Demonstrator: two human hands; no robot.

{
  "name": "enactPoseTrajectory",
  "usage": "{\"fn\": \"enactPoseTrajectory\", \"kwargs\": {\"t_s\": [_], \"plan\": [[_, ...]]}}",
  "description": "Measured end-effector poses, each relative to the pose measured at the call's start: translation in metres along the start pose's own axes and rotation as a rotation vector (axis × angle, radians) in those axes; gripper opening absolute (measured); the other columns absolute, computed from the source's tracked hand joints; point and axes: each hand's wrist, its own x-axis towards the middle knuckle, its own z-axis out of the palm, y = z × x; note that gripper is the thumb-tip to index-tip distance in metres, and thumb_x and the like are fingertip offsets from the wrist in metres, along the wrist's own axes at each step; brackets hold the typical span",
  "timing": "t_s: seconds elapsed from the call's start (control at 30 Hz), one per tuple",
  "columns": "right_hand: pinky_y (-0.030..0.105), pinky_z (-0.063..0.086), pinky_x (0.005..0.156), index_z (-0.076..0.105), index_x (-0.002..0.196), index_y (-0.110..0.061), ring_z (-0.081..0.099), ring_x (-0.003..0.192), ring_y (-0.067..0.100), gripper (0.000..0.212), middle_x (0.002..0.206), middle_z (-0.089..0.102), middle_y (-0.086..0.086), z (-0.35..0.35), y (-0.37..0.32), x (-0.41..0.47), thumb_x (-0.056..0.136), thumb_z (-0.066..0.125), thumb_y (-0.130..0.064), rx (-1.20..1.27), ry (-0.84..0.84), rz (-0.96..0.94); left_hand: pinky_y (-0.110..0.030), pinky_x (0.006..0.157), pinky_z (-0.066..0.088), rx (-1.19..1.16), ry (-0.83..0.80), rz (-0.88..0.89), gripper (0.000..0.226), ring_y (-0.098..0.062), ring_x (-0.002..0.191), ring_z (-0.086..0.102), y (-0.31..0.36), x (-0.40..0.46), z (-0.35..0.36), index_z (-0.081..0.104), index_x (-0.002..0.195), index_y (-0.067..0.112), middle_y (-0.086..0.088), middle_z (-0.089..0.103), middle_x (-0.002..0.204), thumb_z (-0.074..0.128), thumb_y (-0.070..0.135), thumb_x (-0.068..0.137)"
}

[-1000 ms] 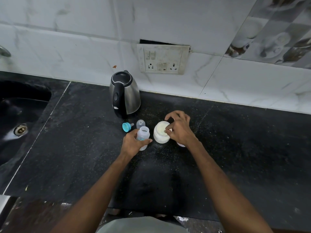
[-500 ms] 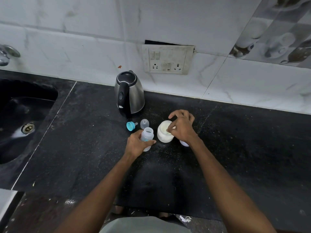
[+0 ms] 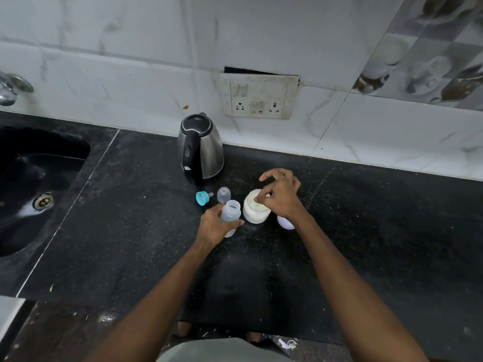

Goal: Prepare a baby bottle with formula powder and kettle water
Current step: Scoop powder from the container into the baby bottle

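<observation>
Black speckled stone forms the countertop [image 3: 366, 244] where we stand, backed by white marble-look wall tiles [image 3: 130, 74] and a stained switch-and-socket plate [image 3: 258, 97]. Our left hand [image 3: 213, 226] wraps its fingers and thumb around the clear baby bottle [image 3: 230, 212], which stands open-mouthed on the counter, tilted slightly toward us. Just to its right sits the open white formula jar [image 3: 254, 214], pale powder visible in its mouth. Our right hand [image 3: 282, 197] hovers over that mouth, thumb and forefinger pinched together at the rim while the other fingers curl above; what they pinch is too small to make out, so we cannot tell whether the hand holds anything. Partly hidden under our right wrist lies a white rounded lid [image 3: 285, 222]. Behind the bottle rest a clear dome cap [image 3: 223, 195] and, beside it on its side, a blue collar with teat [image 3: 202, 198]. A steel kettle [image 3: 200, 150] with black handle and lid stands upright near the wall, well clear of our hands. At far left we see a dark sink [image 3: 39, 178] with its drain, and a chrome tap [image 3: 11, 87] above it.
</observation>
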Motion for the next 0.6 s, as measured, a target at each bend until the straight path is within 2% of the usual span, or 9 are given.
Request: {"fn": "enactPoseTrajectory", "kwargs": {"t_s": [0.1, 0.23, 0.37, 0.47, 0.53, 0.6], "plan": [[0.031, 0.009, 0.104, 0.081, 0.065, -0.028, 0.031, 0.131, 0.012, 0.013, 0.125, 0.056, -0.02, -0.003, 0.001, 0.004, 0.075, 0.089, -0.025, -0.001, 0.013, 0.004, -0.041, 0.099, 0.056, 0.001, 0.012, -0.005, 0.059, -0.018, 0.11, 0.066, 0.002, -0.002, 0.0, 0.066, 0.124, 0.015, 0.001, 0.071, 0.121, 0.093, 0.026, 0.073], [0.032, 0.011, 0.104, 0.082, 0.068, -0.026, 0.03, 0.13, 0.012, 0.01, 0.123, 0.057, -0.02, -0.004, 0.001, 0.005, 0.076, 0.088, -0.025, 0.03, 0.002, 0.039, -0.031, 0.09, 0.05, 0.011, 0.013, -0.007, 0.057, -0.014, 0.104, 0.061, 0.004, -0.002, 0.0, 0.065, 0.125, 0.014, 0.006, 0.066, 0.114, 0.092, 0.024, 0.075], [0.036, 0.015, 0.105, 0.083, 0.072, -0.027, 0.034, 0.131, 0.014, 0.007, 0.117, 0.059, -0.022, 0.0, 0.004, 0.003, 0.076, 0.088, -0.027, 0.1, -0.016, 0.158, -0.033, 0.095, 0.051, 0.009, 0.01, -0.01, 0.06, -0.013, 0.108, 0.06, 0.003, -0.002, 0.0, 0.064, 0.128, 0.014, 0.006, 0.065, 0.117, 0.091, 0.024, 0.075], [0.047, 0.028, 0.114, 0.077, 0.06, -0.041, 0.048, 0.128, 0.012, 0.019, 0.106, 0.063, -0.03, 0.001, 0.009, 0.001, 0.07, 0.091, -0.034, 0.226, 0.014, 0.226, -0.038, 0.099, 0.052, 0.01, 0.006, -0.01, 0.058, -0.014, 0.108, 0.06, 0.002, -0.001, 0.0, 0.064, 0.127, 0.015, 0.004, 0.067, 0.119, 0.091, 0.023, 0.076], [0.053, 0.04, 0.109, 0.076, 0.059, -0.047, 0.058, 0.121, 0.01, 0.017, 0.106, 0.063, -0.036, -0.001, 0.015, 0.001, 0.064, 0.091, -0.042, 0.302, 0.055, 0.284, -0.036, 0.094, 0.054, -0.002, 0.013, -0.004, 0.052, -0.015, 0.103, 0.062, 0.002, -0.001, 0.0, 0.065, 0.121, 0.016, 0.006, 0.067, 0.111, 0.092, 0.023, 0.075], [0.049, 0.047, 0.105, 0.079, 0.061, -0.041, 0.062, 0.114, 0.009, 0.015, 0.111, 0.065, -0.029, -0.003, 0.021, 0.0, 0.066, 0.092, -0.039, 0.385, 0.074, 0.363, -0.033, 0.088, 0.052, -0.005, 0.016, -0.002, 0.048, -0.016, 0.101, 0.063, 0.003, -0.001, -0.001, 0.065, 0.115, 0.02, 0.007, 0.067, 0.108, 0.092, 0.022, 0.075]]}}
